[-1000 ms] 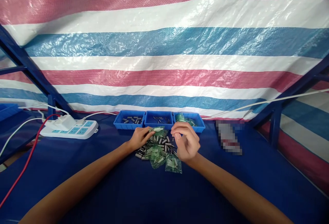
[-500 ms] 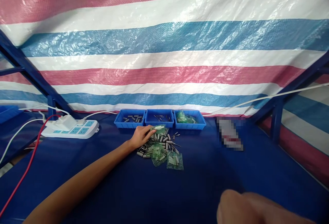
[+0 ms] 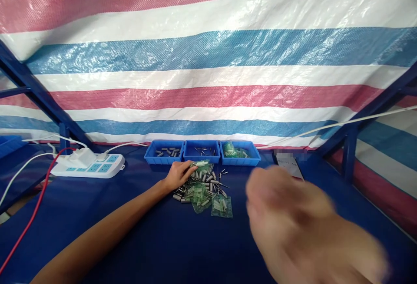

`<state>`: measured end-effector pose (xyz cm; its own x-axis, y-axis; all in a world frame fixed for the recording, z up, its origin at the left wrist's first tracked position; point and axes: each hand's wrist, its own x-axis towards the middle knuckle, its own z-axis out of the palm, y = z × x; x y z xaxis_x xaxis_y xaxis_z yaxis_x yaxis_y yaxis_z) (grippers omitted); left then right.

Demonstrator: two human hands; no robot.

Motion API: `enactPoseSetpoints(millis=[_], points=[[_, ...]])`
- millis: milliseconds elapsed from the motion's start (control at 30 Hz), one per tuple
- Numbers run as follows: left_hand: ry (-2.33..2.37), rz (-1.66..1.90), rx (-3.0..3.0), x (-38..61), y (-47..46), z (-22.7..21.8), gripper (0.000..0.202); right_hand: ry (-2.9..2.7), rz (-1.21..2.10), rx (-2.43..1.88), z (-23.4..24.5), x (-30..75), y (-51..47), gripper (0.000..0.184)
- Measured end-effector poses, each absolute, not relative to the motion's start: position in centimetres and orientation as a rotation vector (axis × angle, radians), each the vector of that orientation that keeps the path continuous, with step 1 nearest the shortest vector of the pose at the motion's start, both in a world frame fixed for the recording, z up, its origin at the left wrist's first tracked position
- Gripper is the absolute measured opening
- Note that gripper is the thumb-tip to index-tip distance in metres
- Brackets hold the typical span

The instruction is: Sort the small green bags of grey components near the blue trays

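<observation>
At the upper left of a pile of small metal parts, my left hand pinches the edge of a small green plastic bag with whitish pieces in it. The pile mixes short metal cylinders and thin pins. Two more green bags lie at its front: a crumpled bag and a flat bag with several pale cylinders inside. Large and smeared by motion, my right hand hangs over the table right of the pile, close to the camera. Its fingers look curled, but what they hold, if anything, is hidden.
Behind the pile stand three blue trays: the left tray with cylinders, the middle tray with pins, the right tray with green bags. A phone-like device is partly behind my right hand. A power strip with cables sits at left.
My right hand has come up and leftward from the lower right corner, now covering part of the device. My left hand stays at the bag.
</observation>
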<state>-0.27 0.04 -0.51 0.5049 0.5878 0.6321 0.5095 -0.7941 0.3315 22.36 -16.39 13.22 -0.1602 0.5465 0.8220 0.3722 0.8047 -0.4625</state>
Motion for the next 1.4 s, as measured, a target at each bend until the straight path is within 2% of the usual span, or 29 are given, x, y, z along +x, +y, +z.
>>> enactPoseSetpoints(millis=[100, 267, 433, 633, 900, 1200, 1400], points=[[0.972, 1.222, 2.647, -0.2, 0.1, -0.6, 0.025, -1.574, 0.276, -0.676, 11.2, 20.9, -11.0, 0.028], [0.963, 1.272, 2.659, -0.2, 0.3, -0.9, 0.023, -1.633, 0.28, -0.805, 4.8, 20.4, -4.2, 0.019], [0.991, 1.205, 2.665, -0.3, 0.4, -1.0, 0.023, -1.752, 0.388, -0.879, 0.7, 20.7, -2.7, 0.021], [0.954, 1.16, 2.678, -0.2, 0.5, -1.1, 0.023, -1.849, 0.407, -0.878, -0.2, 20.3, -2.5, 0.024], [0.869, 1.152, 2.679, -0.2, 0.4, -1.1, 0.02, -1.942, 0.36, -0.829, -0.6, 20.2, -2.2, 0.017], [0.846, 1.068, 2.707, -0.3, 0.2, -0.4, 0.03, -1.947, 0.359, -0.813, -0.8, 20.2, -2.2, 0.018], [0.818, 1.104, 2.677, -0.3, 0.4, -0.8, 0.027, -1.932, 0.381, -0.813, -0.8, 20.3, -2.3, 0.016]])
